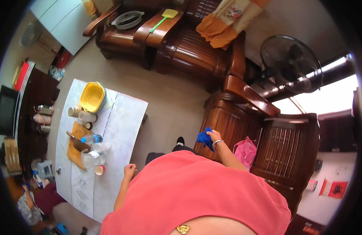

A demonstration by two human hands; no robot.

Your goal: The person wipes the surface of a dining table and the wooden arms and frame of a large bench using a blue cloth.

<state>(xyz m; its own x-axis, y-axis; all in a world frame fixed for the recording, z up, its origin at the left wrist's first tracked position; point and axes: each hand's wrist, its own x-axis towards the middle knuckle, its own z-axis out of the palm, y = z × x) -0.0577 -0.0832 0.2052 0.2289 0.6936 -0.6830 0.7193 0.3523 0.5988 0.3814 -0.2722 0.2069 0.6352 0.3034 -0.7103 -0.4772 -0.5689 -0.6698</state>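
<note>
A crumpled blue cloth [205,139] is gripped in my right hand [215,137], above the front part of a slatted wooden seat [225,117]. A pink garment or bag [246,151] lies on that seat, close to my right forearm. My left hand [130,170] hangs beside the edge of a white table [122,123], fingers curled, with nothing seen in it. On the table a cleaver [79,144] rests on a wooden cutting board [78,129], near plastic bottles [91,159] and a paper cup [99,170].
A yellow basket [93,97] and several jars [87,117] stand at the table's far end. Wooden armchairs [192,55] line the room, one with a green-handled fly swatter [163,20]. A standing fan [291,63] is at upper right. Another person [29,202] is at lower left.
</note>
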